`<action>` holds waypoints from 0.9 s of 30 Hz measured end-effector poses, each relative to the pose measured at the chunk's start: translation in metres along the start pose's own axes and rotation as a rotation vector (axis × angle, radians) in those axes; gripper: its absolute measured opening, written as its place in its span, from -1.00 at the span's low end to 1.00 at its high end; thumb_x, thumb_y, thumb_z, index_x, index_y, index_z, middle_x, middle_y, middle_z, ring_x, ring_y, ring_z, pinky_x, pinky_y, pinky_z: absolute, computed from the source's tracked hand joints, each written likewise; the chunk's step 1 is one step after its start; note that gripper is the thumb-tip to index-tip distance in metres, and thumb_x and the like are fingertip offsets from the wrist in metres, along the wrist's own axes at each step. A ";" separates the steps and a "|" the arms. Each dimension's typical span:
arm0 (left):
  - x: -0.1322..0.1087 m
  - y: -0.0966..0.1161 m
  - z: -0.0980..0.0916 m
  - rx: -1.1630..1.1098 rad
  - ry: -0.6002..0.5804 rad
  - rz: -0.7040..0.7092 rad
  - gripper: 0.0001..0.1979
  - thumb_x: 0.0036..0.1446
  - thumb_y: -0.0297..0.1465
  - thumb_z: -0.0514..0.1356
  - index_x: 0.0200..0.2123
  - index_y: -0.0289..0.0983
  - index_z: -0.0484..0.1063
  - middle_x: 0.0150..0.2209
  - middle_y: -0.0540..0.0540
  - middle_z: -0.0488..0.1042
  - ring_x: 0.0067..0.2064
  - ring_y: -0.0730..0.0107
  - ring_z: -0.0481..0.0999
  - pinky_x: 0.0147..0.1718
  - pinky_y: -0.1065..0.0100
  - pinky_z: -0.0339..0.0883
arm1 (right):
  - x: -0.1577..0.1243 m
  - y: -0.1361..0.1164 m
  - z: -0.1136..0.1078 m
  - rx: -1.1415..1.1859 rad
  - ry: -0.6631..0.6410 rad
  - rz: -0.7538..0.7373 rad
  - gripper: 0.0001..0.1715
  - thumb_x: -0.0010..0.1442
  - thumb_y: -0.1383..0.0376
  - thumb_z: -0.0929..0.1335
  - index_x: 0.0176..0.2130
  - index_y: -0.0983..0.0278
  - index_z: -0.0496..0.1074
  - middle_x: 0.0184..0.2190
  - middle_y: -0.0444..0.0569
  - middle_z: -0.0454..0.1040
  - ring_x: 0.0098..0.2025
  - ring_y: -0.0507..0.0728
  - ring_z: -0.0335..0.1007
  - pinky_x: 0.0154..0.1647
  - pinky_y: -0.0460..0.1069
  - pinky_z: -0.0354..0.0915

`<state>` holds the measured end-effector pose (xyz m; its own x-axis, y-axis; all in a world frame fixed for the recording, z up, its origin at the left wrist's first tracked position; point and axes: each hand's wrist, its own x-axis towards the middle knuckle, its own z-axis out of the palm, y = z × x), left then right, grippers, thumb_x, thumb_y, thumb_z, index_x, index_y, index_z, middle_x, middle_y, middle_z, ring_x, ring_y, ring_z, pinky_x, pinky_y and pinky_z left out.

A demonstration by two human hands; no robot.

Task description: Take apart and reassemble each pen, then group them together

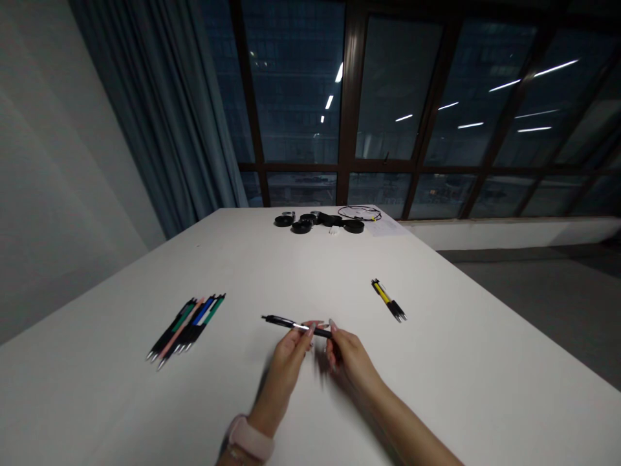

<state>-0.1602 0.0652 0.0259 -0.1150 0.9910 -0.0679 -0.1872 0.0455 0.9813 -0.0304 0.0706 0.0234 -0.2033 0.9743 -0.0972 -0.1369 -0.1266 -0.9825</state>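
Observation:
A black pen (280, 321) with a silvery band is held above the white table (291, 272), its clicker end pointing left. My left hand (292, 349) grips it around the middle between thumb and fingers. At the other end, my right hand (350, 353) has its thumb and fingers closed on the pen's black grip; the tip is hidden there. To the left lies a row of several pens (187, 330) in black, green, pink and blue. On the right rests a small group of pens (388, 300), yellow and black.
Black round rolls (301, 227) lie at the table's far end, beside a coiled black cable (359, 212) and a sheet of paper (388, 228). Behind stand dark windows (295, 84) and a blue curtain (169, 97). The table's right edge drops to the floor.

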 end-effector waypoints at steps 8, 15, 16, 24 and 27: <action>-0.003 0.006 -0.001 0.041 0.096 0.014 -0.49 -0.17 0.06 0.29 -0.36 -0.28 0.55 -0.56 0.00 0.39 -0.48 0.42 0.28 -0.47 0.41 0.11 | -0.007 0.003 0.000 -0.222 0.043 -0.182 -0.40 0.19 -0.21 0.19 -0.50 0.22 0.22 -0.61 -0.20 0.23 -0.52 0.03 0.16 -0.46 -0.08 0.12; 0.001 -0.002 -0.008 0.051 0.142 0.015 -0.47 -0.15 0.06 0.29 -0.32 -0.30 0.56 -0.54 -0.01 0.40 -0.45 0.41 0.31 -0.47 0.42 0.13 | -0.004 0.006 -0.003 -0.201 0.089 -0.179 -0.51 0.20 -0.09 0.23 -0.46 0.25 0.30 -0.60 -0.18 0.26 -0.51 0.03 0.20 -0.46 -0.08 0.11; 0.002 -0.003 -0.008 0.052 0.153 0.015 -0.46 -0.14 0.07 0.28 -0.31 -0.30 0.56 -0.53 -0.01 0.41 -0.43 0.41 0.32 -0.47 0.42 0.12 | -0.003 0.005 -0.003 -0.185 0.095 -0.167 -0.52 0.19 -0.08 0.23 -0.46 0.25 0.31 -0.61 -0.19 0.26 -0.53 0.03 0.20 -0.47 -0.08 0.11; 0.005 -0.009 -0.014 0.038 0.209 0.015 -0.44 -0.11 0.06 0.27 -0.25 -0.31 0.52 -0.40 -0.08 0.52 -0.40 0.42 0.39 -0.51 0.45 0.14 | 0.003 0.004 -0.007 -0.098 0.081 -0.146 -0.54 0.03 -0.07 0.37 -0.43 0.27 0.35 -0.66 -0.24 0.22 -0.61 -0.02 0.09 -0.57 -0.10 0.02; 0.006 -0.011 -0.014 -0.003 0.169 -0.004 -0.43 -0.11 0.10 0.24 -0.26 -0.30 0.44 -0.36 -0.15 0.58 -0.41 0.36 0.48 -0.55 0.44 0.14 | 0.004 0.005 -0.007 -0.117 0.094 -0.149 -0.53 -0.01 -0.08 0.40 -0.49 0.27 0.33 -0.67 -0.25 0.20 -0.62 -0.03 0.05 -0.59 -0.11 -0.01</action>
<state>-0.1727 0.0693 0.0121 -0.2762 0.9558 -0.1013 -0.1910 0.0487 0.9804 -0.0247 0.0748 0.0170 -0.0969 0.9944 0.0413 -0.0442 0.0371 -0.9983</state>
